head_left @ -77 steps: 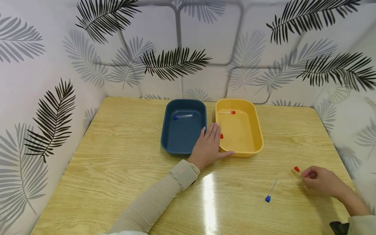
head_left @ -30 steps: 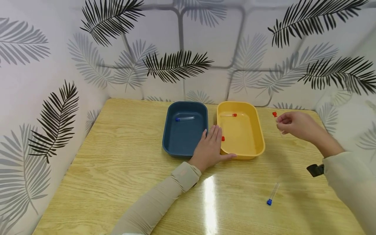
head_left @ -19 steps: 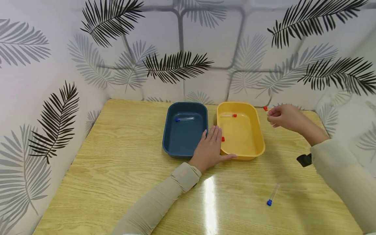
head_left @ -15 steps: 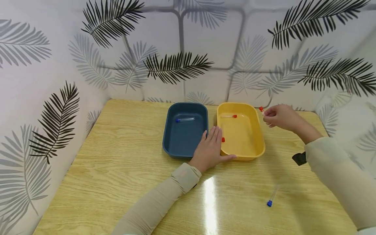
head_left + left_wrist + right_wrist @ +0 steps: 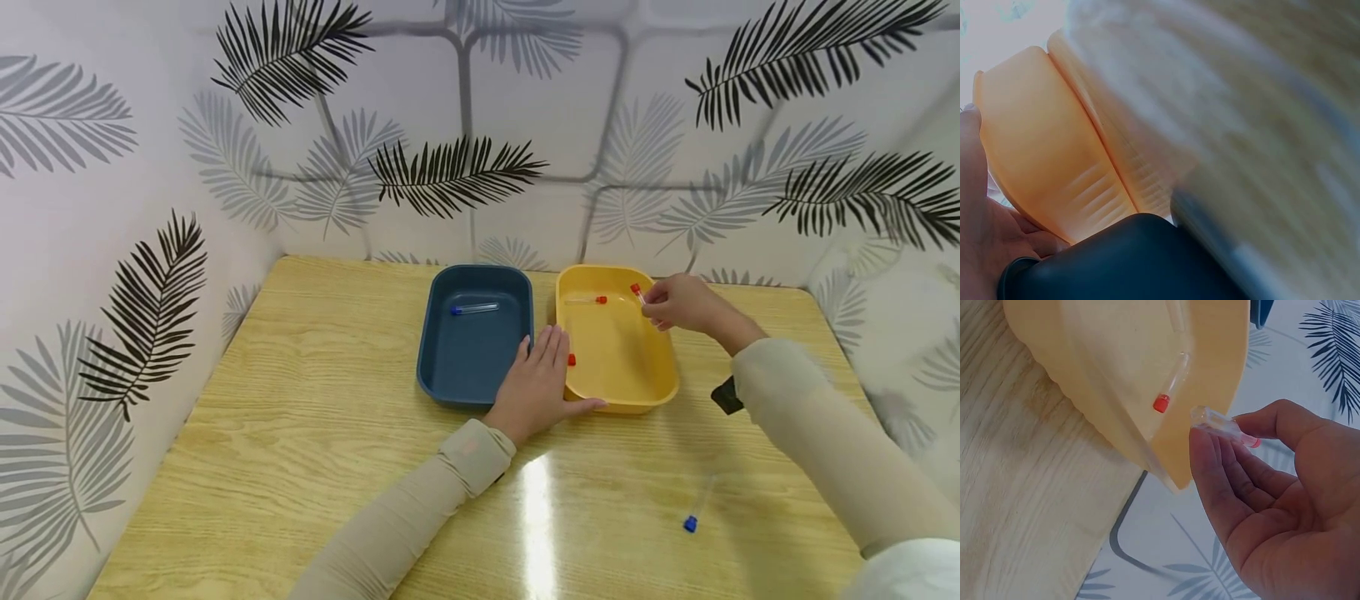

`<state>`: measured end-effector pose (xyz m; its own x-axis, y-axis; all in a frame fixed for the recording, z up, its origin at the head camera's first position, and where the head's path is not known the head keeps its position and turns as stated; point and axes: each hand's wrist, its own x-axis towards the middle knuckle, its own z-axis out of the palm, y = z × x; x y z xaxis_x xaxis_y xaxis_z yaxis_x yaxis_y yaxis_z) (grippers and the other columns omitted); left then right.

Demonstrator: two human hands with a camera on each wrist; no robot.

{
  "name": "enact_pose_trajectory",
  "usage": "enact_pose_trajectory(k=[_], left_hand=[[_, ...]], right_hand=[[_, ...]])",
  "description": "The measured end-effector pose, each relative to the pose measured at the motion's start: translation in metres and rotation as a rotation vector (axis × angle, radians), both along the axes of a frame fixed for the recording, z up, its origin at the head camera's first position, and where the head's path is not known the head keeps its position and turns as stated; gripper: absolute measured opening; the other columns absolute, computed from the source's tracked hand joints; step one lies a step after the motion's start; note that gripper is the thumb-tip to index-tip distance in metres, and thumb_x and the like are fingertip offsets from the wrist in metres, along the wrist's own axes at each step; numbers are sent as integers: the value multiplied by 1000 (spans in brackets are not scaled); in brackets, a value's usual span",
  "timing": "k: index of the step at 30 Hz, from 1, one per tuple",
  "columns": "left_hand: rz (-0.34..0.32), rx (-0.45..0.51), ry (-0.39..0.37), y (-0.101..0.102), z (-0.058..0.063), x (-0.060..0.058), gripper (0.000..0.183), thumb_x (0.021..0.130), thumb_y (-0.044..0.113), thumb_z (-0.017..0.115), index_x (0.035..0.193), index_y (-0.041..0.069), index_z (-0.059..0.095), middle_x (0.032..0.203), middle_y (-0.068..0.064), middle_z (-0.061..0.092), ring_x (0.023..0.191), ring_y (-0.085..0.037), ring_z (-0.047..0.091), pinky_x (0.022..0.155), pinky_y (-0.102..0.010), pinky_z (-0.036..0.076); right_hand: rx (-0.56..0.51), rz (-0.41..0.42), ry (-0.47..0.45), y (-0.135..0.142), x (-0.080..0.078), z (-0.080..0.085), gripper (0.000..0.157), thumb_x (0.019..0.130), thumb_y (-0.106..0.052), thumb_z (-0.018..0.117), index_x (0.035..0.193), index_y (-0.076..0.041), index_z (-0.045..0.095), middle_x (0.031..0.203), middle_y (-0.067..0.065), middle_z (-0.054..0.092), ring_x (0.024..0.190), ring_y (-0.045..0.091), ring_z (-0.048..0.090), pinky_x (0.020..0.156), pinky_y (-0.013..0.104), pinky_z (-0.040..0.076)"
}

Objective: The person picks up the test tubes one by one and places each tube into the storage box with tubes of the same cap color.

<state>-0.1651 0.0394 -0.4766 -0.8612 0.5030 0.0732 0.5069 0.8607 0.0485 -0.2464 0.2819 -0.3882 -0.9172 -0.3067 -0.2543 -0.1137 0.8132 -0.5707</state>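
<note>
My right hand [image 5: 681, 302] pinches a red-capped test tube [image 5: 1225, 427] between thumb and fingers, over the back right rim of the yellow tray [image 5: 670, 379]. Inside that tray, one red-capped tube [image 5: 588, 300] lies near the back. Another red cap [image 5: 572, 360] shows at the left side, partly hidden behind my left fingers. My left hand [image 5: 531, 383] lies with straight fingers across the adjoining rims of the yellow tray and the dark blue tray [image 5: 423, 367], its thumb along the yellow tray's front edge. A blue-capped tube [image 5: 474, 309] lies in the blue tray.
On the wood-grain table [image 5: 300, 400], a clear tube with a blue cap [image 5: 690, 524] lies at the front right, below my right forearm. A leaf-patterned wall covering [image 5: 517, 208] rises right behind the trays.
My right hand has carried the red-capped tube from the table's right side, up and leftward, to the yellow tray. My left hand has stayed at the tray rims.
</note>
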Motion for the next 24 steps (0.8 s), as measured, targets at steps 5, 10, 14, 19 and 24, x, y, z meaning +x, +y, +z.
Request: enact_pose_trajectory(k=[5, 10, 14, 19, 24], left_hand=[[-5, -9, 10, 0, -1, 0, 111, 64, 84, 8, 142, 5, -1, 147, -9, 12, 134, -21, 2, 106, -43, 7], [-7, -8, 23, -1, -1, 0, 111, 65, 84, 9, 142, 5, 1, 146, -9, 14, 134, -21, 4, 106, -43, 9], [-8, -6, 28, -1, -1, 0, 111, 65, 84, 9, 142, 5, 1, 146, -9, 14, 134, -21, 4, 106, -43, 9], [-5, -6, 24, -1, -2, 0, 111, 65, 84, 8, 142, 5, -1, 146, -9, 13, 134, -20, 2, 106, -43, 8], [-4, -11, 22, -2, -2, -1, 111, 64, 84, 8, 142, 5, 0, 146, -9, 13, 134, -20, 2, 106, -43, 7]], right_hand=[[-2, 2, -18, -7, -7, -10, 26, 84, -14, 55, 96, 9, 59, 78, 14, 63, 66, 21, 63, 64, 33, 52], [-23, -30, -68, -12, -14, -20, 27, 85, -15, 55, 99, 8, 59, 80, 14, 62, 69, 21, 63, 66, 33, 52], [-100, -45, -144, -14, -18, -28, 31, 87, -16, 54, 103, 10, 57, 85, 16, 61, 74, 23, 63, 70, 33, 51], [-208, -42, -264, -17, -21, -35, 35, 89, -18, 54, 107, 12, 53, 89, 19, 59, 82, 29, 60, 78, 37, 48], [-290, -43, -346, -17, -23, -39, 34, 91, -12, 50, 112, 14, 48, 93, 22, 57, 87, 32, 58, 83, 41, 45]])
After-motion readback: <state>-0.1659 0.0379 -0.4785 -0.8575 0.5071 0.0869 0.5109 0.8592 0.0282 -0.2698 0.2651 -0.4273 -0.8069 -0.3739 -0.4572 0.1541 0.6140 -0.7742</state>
